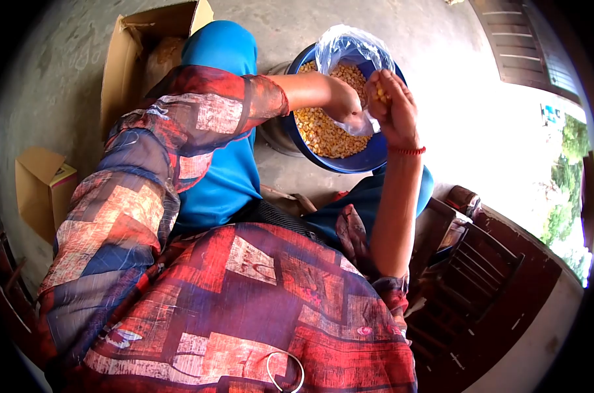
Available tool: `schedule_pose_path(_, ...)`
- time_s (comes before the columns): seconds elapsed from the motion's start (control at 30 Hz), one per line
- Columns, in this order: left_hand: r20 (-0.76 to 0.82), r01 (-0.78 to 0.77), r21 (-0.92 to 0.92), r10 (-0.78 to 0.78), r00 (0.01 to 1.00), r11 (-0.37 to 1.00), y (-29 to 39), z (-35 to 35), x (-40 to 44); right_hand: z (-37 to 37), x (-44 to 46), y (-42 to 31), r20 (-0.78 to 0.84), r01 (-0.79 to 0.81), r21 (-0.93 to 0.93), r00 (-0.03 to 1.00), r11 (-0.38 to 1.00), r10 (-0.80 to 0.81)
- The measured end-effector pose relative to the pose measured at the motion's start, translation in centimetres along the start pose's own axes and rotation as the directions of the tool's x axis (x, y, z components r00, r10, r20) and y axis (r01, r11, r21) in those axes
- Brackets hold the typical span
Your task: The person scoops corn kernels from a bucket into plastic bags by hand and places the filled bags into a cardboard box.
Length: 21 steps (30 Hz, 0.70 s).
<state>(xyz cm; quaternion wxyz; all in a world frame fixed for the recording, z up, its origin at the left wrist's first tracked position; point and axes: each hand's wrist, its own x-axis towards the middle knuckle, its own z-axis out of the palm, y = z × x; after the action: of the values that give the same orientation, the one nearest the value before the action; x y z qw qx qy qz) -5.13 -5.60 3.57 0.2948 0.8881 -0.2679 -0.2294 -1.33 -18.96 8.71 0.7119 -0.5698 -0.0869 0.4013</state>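
A blue tub holds many loose yellow corn kernels. Over its far and right side lies a clear plastic bag, whose lower part hangs down between my hands. My left hand reaches across the tub from the left, its fingers closed and pinching the bag; the fingertips are partly hidden. Raised at the tub's right rim, my right hand has its fingers curled around a small handful of corn kernels. A red bracelet circles that wrist.
An open cardboard box stands at the far left, with a smaller box nearer. The tub sits between my blue-clad knees on a concrete floor. Dark wooden furniture is at the lower right, beside a bright doorway.
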Motion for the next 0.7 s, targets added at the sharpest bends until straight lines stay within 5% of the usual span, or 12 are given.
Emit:
schedule_pose_path(0.07,0.040,-0.003,-0.036,0.005,0.999,0.999,0.3,-0.1,-0.1,-0.8,0.8,0.0,0.064,0.001,0.030,0.998,1.000,-0.003)
schedule_pose_path(0.13,0.078,-0.012,0.010,0.011,0.997,1.000,0.2,0.0,0.3,0.0,1.0,0.3,-0.147,0.021,-0.232,0.987,0.972,-0.057)
schedule_pose_path(0.2,0.061,-0.011,0.070,0.007,0.998,0.997,0.2,0.2,0.6,-1.4,1.5,1.7,-0.110,0.023,-0.431,0.991,0.902,-0.078)
schedule_pose_path(0.3,0.050,-0.012,0.078,0.008,0.999,0.997,0.0,0.0,0.3,-3.8,1.8,3.7,0.011,0.116,-0.831,0.981,0.543,-0.192)
schedule_pose_path(0.33,-0.017,0.013,0.049,-0.013,1.000,0.999,0.2,-0.1,0.1,-4.1,1.7,3.9,0.011,0.114,-0.831,0.982,0.545,-0.189)
schedule_pose_path(0.4,-0.002,0.074,0.022,-0.074,0.997,0.997,0.4,-0.3,0.0,-4.4,1.2,4.2,0.063,0.132,-0.945,0.972,0.300,-0.227)
schedule_pose_path(0.57,0.080,0.185,0.097,-0.193,0.978,0.978,0.6,-1.0,-0.2,-5.4,-0.1,4.1,0.104,0.142,-0.986,0.932,0.086,-0.346)
schedule_pose_path(0.7,0.086,0.163,0.100,-0.172,0.981,0.981,0.8,-0.9,-0.3,-7.2,-0.3,4.3,0.096,0.141,-0.988,0.867,0.055,-0.489)
